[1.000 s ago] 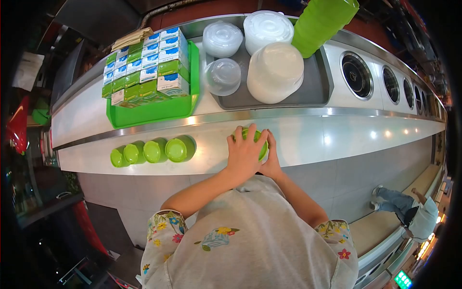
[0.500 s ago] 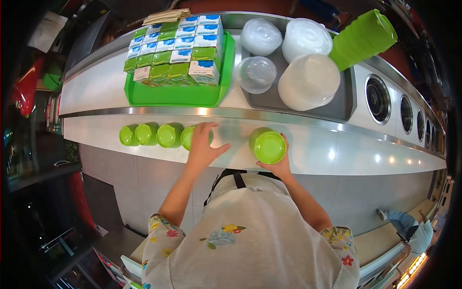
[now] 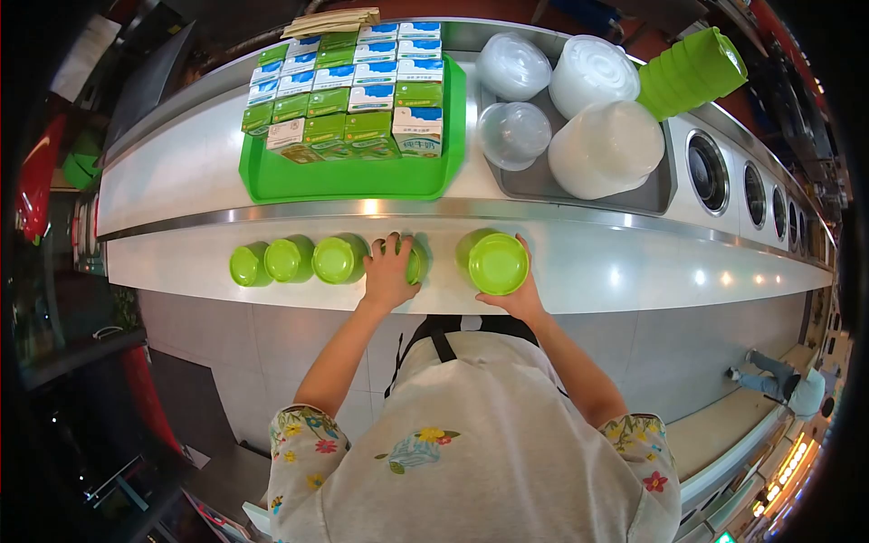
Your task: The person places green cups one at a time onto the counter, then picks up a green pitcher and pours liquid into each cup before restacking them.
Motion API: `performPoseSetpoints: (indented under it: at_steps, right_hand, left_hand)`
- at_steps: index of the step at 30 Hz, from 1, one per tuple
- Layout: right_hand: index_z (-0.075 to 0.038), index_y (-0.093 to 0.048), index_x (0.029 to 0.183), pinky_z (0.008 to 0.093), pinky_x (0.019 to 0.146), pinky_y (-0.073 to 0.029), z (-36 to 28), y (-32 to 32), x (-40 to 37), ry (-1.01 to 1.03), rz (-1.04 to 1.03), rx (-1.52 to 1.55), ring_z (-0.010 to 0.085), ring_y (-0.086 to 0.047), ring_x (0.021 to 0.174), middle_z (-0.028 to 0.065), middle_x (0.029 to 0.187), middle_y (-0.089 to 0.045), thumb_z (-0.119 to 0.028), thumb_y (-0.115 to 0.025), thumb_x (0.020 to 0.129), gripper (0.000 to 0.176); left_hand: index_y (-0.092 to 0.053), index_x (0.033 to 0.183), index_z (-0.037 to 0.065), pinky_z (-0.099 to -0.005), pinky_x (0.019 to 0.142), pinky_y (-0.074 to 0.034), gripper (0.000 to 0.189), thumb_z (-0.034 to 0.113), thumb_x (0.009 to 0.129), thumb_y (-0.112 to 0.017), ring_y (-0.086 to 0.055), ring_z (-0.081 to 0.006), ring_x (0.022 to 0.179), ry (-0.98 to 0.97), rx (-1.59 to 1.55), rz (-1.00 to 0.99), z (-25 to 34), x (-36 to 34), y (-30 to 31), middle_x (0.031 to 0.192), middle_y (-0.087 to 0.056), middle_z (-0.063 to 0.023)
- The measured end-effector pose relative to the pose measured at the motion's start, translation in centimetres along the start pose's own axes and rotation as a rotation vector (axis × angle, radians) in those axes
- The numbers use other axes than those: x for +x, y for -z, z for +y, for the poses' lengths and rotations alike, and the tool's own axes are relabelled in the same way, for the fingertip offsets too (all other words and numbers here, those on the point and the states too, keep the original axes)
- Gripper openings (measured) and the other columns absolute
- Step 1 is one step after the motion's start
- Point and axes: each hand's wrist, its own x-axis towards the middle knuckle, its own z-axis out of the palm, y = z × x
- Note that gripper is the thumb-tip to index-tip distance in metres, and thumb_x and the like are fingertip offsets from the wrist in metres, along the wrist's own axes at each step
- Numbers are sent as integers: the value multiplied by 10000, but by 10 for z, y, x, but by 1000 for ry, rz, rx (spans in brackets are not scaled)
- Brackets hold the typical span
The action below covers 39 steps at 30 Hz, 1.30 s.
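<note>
My right hand [image 3: 520, 297] grips a bright green cup [image 3: 499, 263] from its right side, the mouth facing up toward me. Over the right end of a row of green cups, my left hand [image 3: 390, 274] has its fingers curled round another green cup [image 3: 417, 263], which it partly covers. To the left in the same row stand three more cups, the nearest being a green cup [image 3: 336, 260]. All of them rest on the lower white counter ledge [image 3: 579, 294].
Behind the ledge, a green tray [image 3: 344, 187] carries several milk cartons [image 3: 348, 100]. A grey tray [image 3: 652, 195] holds stacked white and clear bowls [image 3: 605, 149] and a leaning stack of green cups [image 3: 692, 72]. Round black-rimmed inserts [image 3: 708, 170] line the counter at right. A person [image 3: 792, 389] is far right.
My left hand has gone from spread fingers beside the row's right-end cup to being closed round it. My right hand still holds its cup. The view has shifted slightly.
</note>
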Motion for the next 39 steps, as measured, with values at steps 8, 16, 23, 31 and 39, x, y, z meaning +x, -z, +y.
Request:
performPoseSetpoints:
  at_steps: [8,16,23,31,39]
  right_hand:
    - [-24,-101,1548,422,1127,-366,7,-5,-1,-15,19,32,336,-446,1355,204,1465,-423,-301,-965,588,1321]
    - [-28,-101,1554,425,1139,-351,14,-7,1,-57,-47,247,331,-390,1399,203,1523,-355,-249,-953,602,1297]
    - [-24,-91,1559,431,1155,-329,17,5,2,-48,-171,410,315,-354,1423,195,1544,-326,-259,-951,611,1301]
    - [-16,-168,1535,412,1147,-338,25,-9,8,-6,-66,330,318,-396,1380,192,1492,-358,-242,-959,592,1252]
    - [-15,-235,1511,425,1141,-340,15,-37,19,85,-40,30,334,-403,1366,188,1470,-381,-221,-950,602,1175]
  left_hand:
    - [-442,1431,145,-568,937,-439,962,269,579,-872,-452,-400,1226,64,-171,90,57,-43,130,1372,-452,-131]
    - [-438,1461,183,-532,919,-427,935,301,628,-847,-453,-382,1217,-241,-120,127,163,-17,143,1382,-453,-111]
    - [-419,1473,206,-513,845,-425,958,333,624,-844,-440,-393,1223,-235,20,57,171,2,83,1393,-449,-99]
    - [-418,1432,60,-473,967,-440,927,304,665,-879,-486,-378,1226,-230,-680,298,114,4,100,1394,-481,-163]
    - [-352,1442,-1,-507,1007,-424,1033,289,625,-913,-447,-392,1252,174,22,334,-81,-34,30,1369,-451,-211]
